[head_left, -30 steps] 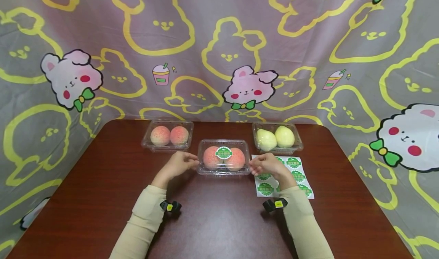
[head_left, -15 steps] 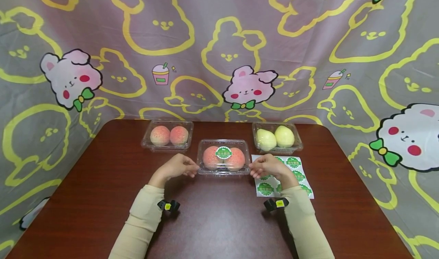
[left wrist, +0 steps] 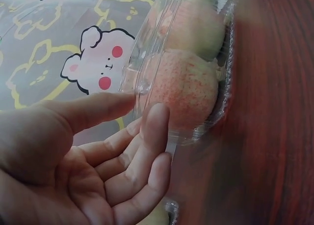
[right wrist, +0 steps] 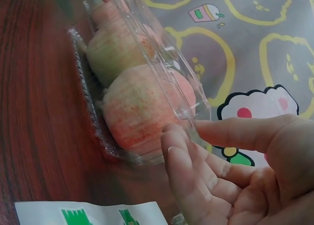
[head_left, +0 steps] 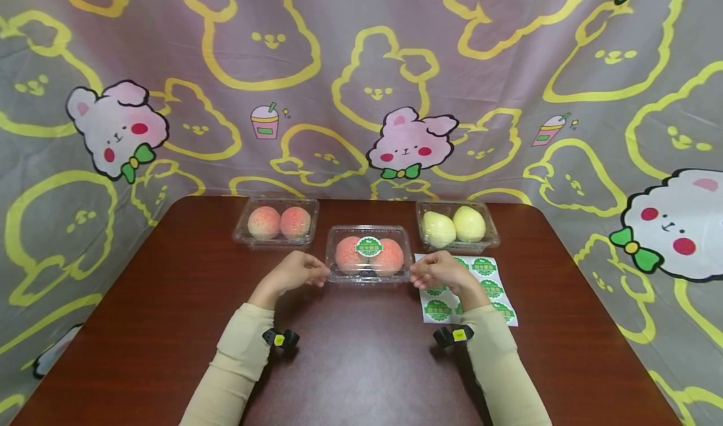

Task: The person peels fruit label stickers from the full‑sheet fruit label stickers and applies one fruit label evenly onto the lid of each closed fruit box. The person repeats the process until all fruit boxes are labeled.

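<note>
A clear plastic fruit box with two peaches inside is between my hands at the middle of the table. On its lid sits a round green-and-white sticker. My left hand pinches the box's left end between thumb and fingers. At the opposite end, my right hand pinches the edge in the same way. The wrist views show the thumbs at the lid edge, with a peach behind the plastic on the left and another peach on the right. Part of a sticker sheet lies beneath my right hand and forearm.
Further back on the left stands another clear box of peaches. A clear box of yellow-green pears stands back right. The dark wooden table ends at a patterned curtain.
The box between my hands has shifted slightly away from me and its lid appears tilted a little differently. Both hands have moved only slightly and stay at its ends.
</note>
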{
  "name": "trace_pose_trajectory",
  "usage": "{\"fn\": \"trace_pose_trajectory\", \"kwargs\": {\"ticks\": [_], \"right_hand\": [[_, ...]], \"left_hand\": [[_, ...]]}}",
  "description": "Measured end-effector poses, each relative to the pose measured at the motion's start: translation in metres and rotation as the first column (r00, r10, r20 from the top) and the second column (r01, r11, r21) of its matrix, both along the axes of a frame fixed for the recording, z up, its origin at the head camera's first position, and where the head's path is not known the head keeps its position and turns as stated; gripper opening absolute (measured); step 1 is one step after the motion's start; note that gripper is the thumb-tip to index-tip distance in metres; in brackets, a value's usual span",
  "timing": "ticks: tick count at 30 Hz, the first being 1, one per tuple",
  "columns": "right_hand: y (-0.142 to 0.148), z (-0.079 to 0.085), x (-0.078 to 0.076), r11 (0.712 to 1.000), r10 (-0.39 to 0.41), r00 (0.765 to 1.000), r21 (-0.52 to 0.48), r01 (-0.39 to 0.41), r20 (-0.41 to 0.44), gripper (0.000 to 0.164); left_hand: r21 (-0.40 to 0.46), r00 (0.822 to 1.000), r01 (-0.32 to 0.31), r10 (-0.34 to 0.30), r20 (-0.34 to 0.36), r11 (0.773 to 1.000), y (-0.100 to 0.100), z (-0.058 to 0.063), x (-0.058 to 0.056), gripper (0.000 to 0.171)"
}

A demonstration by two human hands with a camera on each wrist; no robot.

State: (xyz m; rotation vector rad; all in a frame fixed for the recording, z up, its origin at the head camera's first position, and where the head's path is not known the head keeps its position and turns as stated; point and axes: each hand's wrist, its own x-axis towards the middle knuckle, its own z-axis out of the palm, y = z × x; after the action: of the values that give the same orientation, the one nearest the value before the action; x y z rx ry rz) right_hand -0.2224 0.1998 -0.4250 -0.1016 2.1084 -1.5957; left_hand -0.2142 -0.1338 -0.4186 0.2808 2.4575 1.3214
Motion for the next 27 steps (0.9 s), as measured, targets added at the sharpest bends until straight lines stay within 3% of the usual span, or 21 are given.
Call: {"fn": "trace_pose_trajectory", "kwargs": {"ticks": [15, 27], "right_hand": [[-0.015, -0.005, -0.006, 0.982, -0.187, 0.982, -0.020, 0.186, -0.039, 0.033], [-0.029, -0.011, -0.009, 0.931, -0.358, 0.930, -0.105, 0.349, -0.080, 0.032]], "left_hand": [[0.020, 0.996, -0.091, 0.091, -0.023, 0.996, 0.008, -0.003, -0.007, 0.026], [0.039, 0.981, -0.193, 0.194, -0.019, 0.980, 0.016, -0.007, -0.014, 0.030]]}}
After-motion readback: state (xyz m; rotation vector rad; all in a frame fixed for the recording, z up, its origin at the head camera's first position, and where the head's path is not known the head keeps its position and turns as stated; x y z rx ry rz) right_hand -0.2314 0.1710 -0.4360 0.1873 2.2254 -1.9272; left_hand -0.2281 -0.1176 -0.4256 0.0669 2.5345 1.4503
